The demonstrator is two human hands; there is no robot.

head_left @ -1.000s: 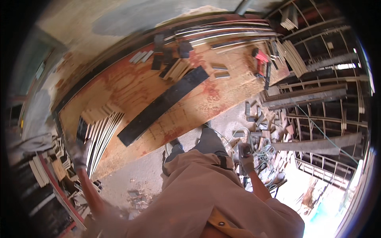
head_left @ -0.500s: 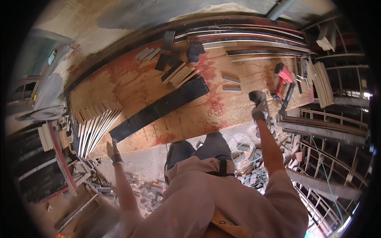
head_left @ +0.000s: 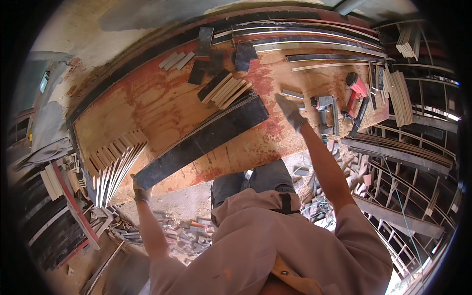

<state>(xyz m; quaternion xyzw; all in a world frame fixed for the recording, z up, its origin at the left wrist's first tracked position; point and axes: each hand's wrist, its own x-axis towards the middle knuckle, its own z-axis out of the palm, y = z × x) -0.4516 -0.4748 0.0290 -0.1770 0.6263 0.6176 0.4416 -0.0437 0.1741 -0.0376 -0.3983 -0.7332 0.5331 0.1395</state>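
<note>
Here, the left hand (head_left: 140, 191) pinches the black board (head_left: 204, 142) at one end, likely steadying it; the right hand (head_left: 291, 114), fingers outstretched, unladen, is beside the grey nail gun (head_left: 322, 104).

"What's mid-surface (head_left: 123, 108)?"
"A board (head_left: 206, 140), lying aslant, its left end at the left hand (head_left: 140, 189)."
"And left of it?"
"Slats (head_left: 118, 164)."
"Right?"
"The right hand (head_left: 291, 113), then two nail guns (head_left: 356, 96) side by side."
"Behind the board?"
"Short pieces (head_left: 231, 93), then long strips (head_left: 314, 45) along the back edge."
"On the floor (head_left: 167, 204)?"
"Offcuts (head_left: 199, 240), left and right of the legs (head_left: 275, 174)."
</note>
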